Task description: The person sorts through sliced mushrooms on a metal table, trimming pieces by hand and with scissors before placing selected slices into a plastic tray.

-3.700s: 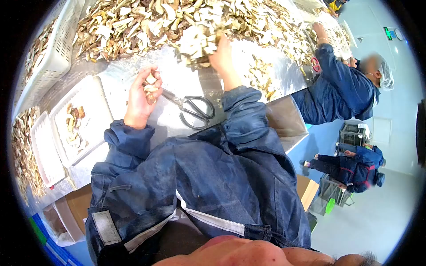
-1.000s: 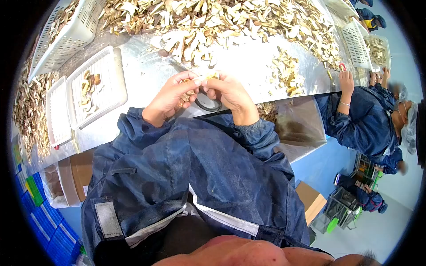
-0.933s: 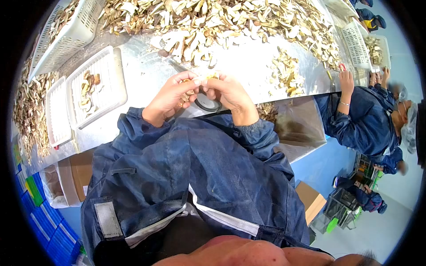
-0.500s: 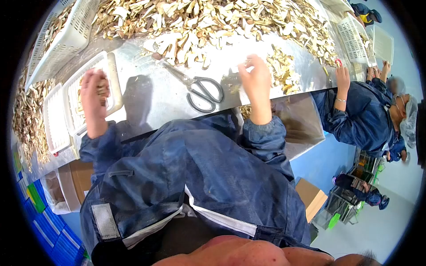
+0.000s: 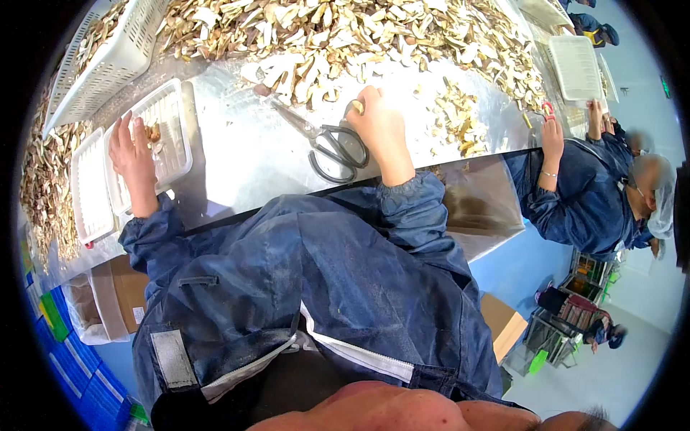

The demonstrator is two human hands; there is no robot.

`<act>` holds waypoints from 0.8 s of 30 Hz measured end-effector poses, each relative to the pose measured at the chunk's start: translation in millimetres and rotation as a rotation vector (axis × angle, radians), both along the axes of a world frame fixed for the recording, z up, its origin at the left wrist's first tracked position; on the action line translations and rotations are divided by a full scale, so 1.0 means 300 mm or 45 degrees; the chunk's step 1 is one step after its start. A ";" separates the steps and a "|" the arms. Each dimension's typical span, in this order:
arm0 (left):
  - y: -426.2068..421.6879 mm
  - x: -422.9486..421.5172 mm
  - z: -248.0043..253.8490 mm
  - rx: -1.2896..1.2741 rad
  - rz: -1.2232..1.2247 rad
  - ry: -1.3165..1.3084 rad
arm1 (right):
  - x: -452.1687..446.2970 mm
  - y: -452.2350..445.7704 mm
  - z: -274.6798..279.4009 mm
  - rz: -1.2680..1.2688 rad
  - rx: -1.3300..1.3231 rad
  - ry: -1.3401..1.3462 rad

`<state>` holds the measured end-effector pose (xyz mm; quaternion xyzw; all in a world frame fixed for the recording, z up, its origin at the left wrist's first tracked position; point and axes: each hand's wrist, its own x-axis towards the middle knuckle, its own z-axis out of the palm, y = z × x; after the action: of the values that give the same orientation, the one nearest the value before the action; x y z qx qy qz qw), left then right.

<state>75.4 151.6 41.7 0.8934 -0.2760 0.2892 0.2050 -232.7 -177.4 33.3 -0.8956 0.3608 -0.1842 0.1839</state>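
My left hand (image 5: pixel 134 159) is over the left side of a white slotted tray (image 5: pixel 185 161), fingers apart and holding nothing. Beside its fingertips, a few brown mushroom pieces (image 5: pixel 152 135) lie in the tray. With fingers pinched, my right hand (image 5: pixel 381 133) grips a small pale mushroom slice (image 5: pixel 357 106) above the metal table (image 5: pixel 244 144). Just left of that hand lies a pair of black-handled scissors (image 5: pixel 332 152), blades pointing up and left. A big heap of sliced dried mushrooms (image 5: pixel 345 39) covers the far part of the table.
A smaller mushroom pile (image 5: pixel 460 118) lies at right. At left stand a tall perforated basket (image 5: pixel 108 75) and another white tray (image 5: pixel 92 194). An open lined box (image 5: pixel 481 201) sits below the table edge. A co-worker's hand (image 5: pixel 552 136) holds something red-handled.
My right hand has moved left towards the scissors and now pinches a slice. My left hand has shifted left and opened, and the pieces near it now lie in the tray.
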 end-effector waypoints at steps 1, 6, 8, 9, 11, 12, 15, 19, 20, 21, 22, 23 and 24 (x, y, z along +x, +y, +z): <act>-0.020 -0.002 0.010 -0.098 -0.154 -0.018 | 0.005 -0.005 -0.002 -0.001 -0.002 -0.011; -0.225 -0.319 0.065 -0.853 -0.770 1.195 | 0.026 -0.035 0.008 0.002 0.205 -0.049; -0.295 -0.433 0.044 -0.933 -1.000 1.940 | 0.017 -0.016 0.070 0.036 0.444 -0.124; -0.333 -0.483 0.037 -0.960 -1.029 2.227 | 0.019 -0.005 0.082 0.145 0.684 -0.268; -0.401 -0.570 0.050 -1.066 -0.999 2.654 | 0.026 0.035 0.085 0.350 1.171 -0.554; -0.438 -0.606 0.067 -1.153 -0.949 2.782 | 0.040 0.060 0.081 0.453 1.286 -0.556; -0.464 -0.621 0.049 -1.275 -0.909 2.911 | 0.059 0.066 0.073 0.379 0.991 -0.430; -0.445 -0.593 -0.036 -1.234 -0.881 2.896 | 0.091 -0.004 -0.060 0.237 0.110 -0.378; -0.437 -0.585 -0.051 -1.224 -0.883 2.917 | 0.096 -0.010 -0.078 0.239 -0.010 -0.382; -0.436 -0.588 -0.042 -1.280 -0.812 2.934 | 0.097 -0.011 -0.079 0.208 0.058 -0.327; -0.437 -0.588 -0.039 -1.287 -0.782 2.899 | 0.089 -0.011 -0.080 0.180 0.127 -0.269; -0.434 -0.589 -0.037 -1.292 -0.749 2.866 | 0.079 -0.009 -0.079 0.150 0.199 -0.210; -0.433 -0.588 -0.035 -1.294 -0.719 2.835 | 0.069 -0.013 -0.069 0.067 0.401 -0.133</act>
<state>-101.0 21.6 31.2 0.3824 0.0076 -0.6012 0.7016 -211.9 -181.4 12.6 -0.8540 0.3516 -0.1669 0.3453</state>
